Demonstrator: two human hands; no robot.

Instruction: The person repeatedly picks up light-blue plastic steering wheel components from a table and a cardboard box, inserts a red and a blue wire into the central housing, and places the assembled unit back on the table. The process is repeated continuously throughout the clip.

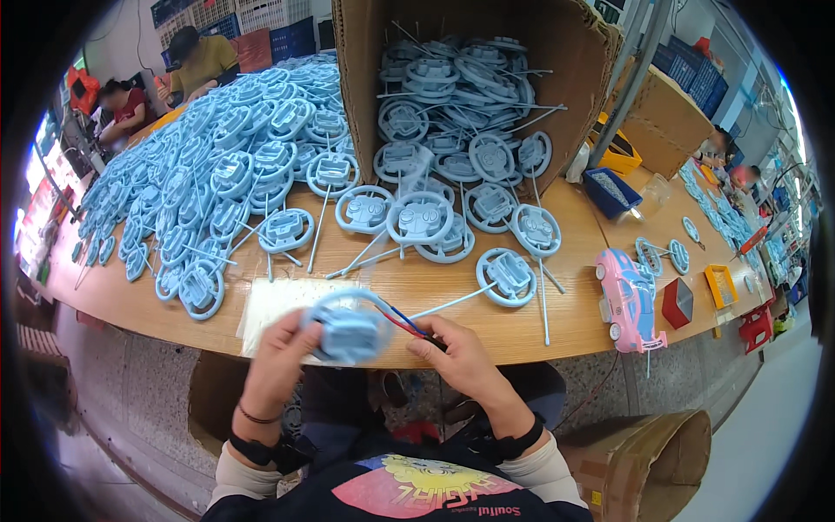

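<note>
A light blue plastic toy steering wheel (350, 329), smeared by motion, is held in my left hand (280, 352) over the table's near edge. My right hand (458, 355) grips a slim tool (402, 322) between thumb and fingers. One of its two thin arms is red, the other blue, with a dark part at my fingertips; its exact kind is unclear. The coloured arms reach toward the wheel's rim; whether they touch it I cannot tell. Beneath the wheel lies a white sheet or flat bag (270, 304).
More blue steering wheels on sticks (209, 174) are heaped at left and fill a cardboard box (574, 96) tipped open toward me. To the right are a pink toy car (622, 304), a red box (678, 303), a yellow tray (721, 287) and a blue bin (611, 191). People work farther back.
</note>
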